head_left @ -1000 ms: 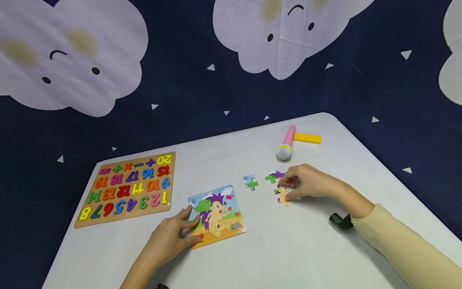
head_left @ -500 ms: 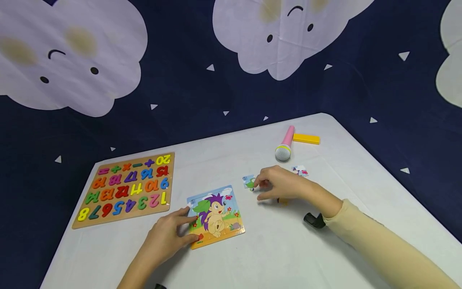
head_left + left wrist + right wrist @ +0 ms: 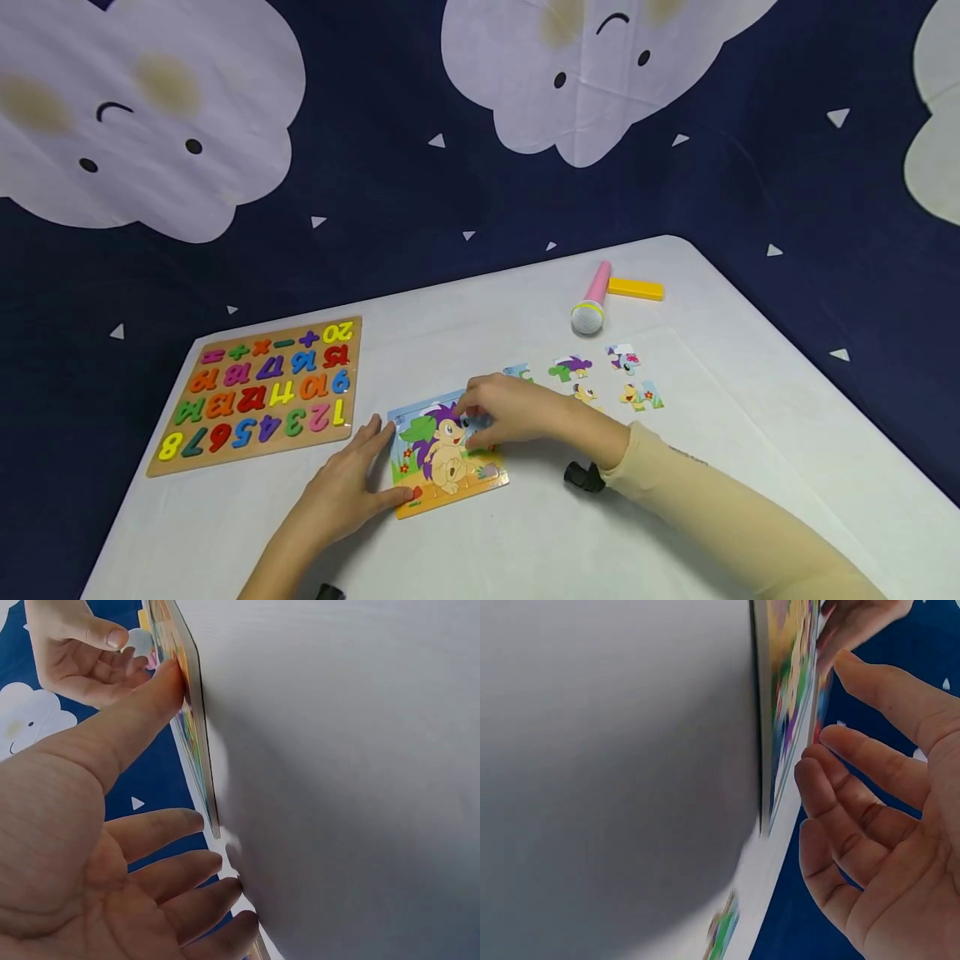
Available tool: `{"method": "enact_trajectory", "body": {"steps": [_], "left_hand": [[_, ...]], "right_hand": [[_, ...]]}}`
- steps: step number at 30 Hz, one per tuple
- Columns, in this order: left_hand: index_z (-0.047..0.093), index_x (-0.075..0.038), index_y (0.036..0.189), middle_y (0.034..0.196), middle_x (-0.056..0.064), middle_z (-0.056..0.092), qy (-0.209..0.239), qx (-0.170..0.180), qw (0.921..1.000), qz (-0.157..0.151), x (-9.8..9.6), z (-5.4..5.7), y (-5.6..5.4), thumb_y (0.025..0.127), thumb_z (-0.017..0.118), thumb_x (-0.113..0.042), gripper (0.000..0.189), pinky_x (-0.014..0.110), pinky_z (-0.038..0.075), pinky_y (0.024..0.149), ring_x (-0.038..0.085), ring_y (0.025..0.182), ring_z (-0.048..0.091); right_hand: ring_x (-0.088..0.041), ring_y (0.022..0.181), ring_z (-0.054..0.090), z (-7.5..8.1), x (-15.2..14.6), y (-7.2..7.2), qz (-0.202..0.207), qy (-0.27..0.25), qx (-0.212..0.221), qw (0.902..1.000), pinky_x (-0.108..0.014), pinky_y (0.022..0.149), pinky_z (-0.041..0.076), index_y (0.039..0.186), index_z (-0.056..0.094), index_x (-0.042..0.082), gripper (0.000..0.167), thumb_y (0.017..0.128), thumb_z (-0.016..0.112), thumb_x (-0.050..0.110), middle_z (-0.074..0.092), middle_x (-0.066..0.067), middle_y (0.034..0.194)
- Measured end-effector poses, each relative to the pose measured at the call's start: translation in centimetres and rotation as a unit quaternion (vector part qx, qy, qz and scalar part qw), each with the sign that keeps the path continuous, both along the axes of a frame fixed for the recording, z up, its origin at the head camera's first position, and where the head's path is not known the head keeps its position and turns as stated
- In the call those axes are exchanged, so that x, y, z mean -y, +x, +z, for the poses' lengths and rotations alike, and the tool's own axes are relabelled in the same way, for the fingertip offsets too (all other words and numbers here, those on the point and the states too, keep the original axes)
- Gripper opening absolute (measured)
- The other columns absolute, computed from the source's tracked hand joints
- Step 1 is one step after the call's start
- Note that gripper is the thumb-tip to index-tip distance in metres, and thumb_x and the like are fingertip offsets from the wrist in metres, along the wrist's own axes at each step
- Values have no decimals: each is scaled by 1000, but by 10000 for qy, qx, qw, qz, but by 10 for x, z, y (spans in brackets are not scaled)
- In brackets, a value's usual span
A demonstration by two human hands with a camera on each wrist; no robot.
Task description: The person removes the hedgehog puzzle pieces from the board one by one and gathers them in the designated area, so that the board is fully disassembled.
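Note:
A square hedgehog jigsaw puzzle (image 3: 442,479) lies in its frame on the white table. My left hand (image 3: 348,487) is at its left side, thumb resting on the lower left corner. The other fingers reach along the left edge, fairly straight; in the left wrist view the thumb (image 3: 161,690) touches the picture. Over the puzzle's upper right part hovers my right hand (image 3: 513,410), covering some of the picture. In the right wrist view, thumb and loosely bent fingers (image 3: 855,817) stand apart with nothing between them.
Several loose jigsaw pieces (image 3: 572,367) lie right of the puzzle, one partly behind the right hand. A wooden number board (image 3: 247,400) is at the left. Farther back are a pink toy microphone (image 3: 596,292) and a yellow block (image 3: 636,289).
My right hand has moved left from over the loose pieces to above the puzzle, uncovering those pieces. The left index finger has drawn back from the picture toward its edge.

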State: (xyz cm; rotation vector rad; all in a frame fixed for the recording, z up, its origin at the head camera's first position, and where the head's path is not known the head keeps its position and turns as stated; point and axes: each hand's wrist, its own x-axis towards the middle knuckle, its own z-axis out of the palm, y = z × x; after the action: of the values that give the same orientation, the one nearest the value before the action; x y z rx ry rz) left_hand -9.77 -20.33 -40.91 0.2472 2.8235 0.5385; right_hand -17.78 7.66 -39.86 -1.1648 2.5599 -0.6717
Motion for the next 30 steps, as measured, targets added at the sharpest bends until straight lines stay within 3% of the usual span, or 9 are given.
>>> {"method": "enact_trajectory", "body": {"steps": [6, 14, 22, 30], "left_hand": [[50, -10, 161, 173, 23, 35, 44, 99, 9999, 5, 2, 0, 0, 80, 90, -58, 103, 75, 40, 118, 54, 155, 38], [50, -9, 161, 172, 23, 36, 94, 94, 9999, -67, 3, 1, 0, 81, 90, -57, 101, 76, 41, 117, 55, 154, 39], [50, -8, 161, 171, 22, 37, 91, 106, 9999, -56, 2, 0, -1, 81, 91, -55, 101, 76, 40, 117, 52, 157, 37], [50, -7, 160, 171, 23, 38, 66, 111, 9999, -48, 0, 1, -2, 81, 91, -53, 100, 77, 40, 116, 53, 156, 38]], "right_hand": [[-8, 89, 55, -4, 25, 6, 170, 213, 46, 9996, -22, 83, 51, 127, 78, 13, 41, 93, 86, 34, 69, 1, 107], [-8, 85, 50, -5, 47, 8, 274, 514, 67, 9983, -20, 74, 43, 129, 77, 12, 44, 94, 85, 37, 63, 3, 99], [-4, 92, 55, -6, 56, 9, 238, 647, 64, 9976, -17, 82, 50, 133, 76, 12, 51, 92, 88, 38, 70, 3, 114], [-3, 92, 56, -9, 60, 9, 192, 750, -78, 9970, -17, 84, 52, 132, 78, 13, 52, 90, 89, 42, 70, 3, 114]]}}
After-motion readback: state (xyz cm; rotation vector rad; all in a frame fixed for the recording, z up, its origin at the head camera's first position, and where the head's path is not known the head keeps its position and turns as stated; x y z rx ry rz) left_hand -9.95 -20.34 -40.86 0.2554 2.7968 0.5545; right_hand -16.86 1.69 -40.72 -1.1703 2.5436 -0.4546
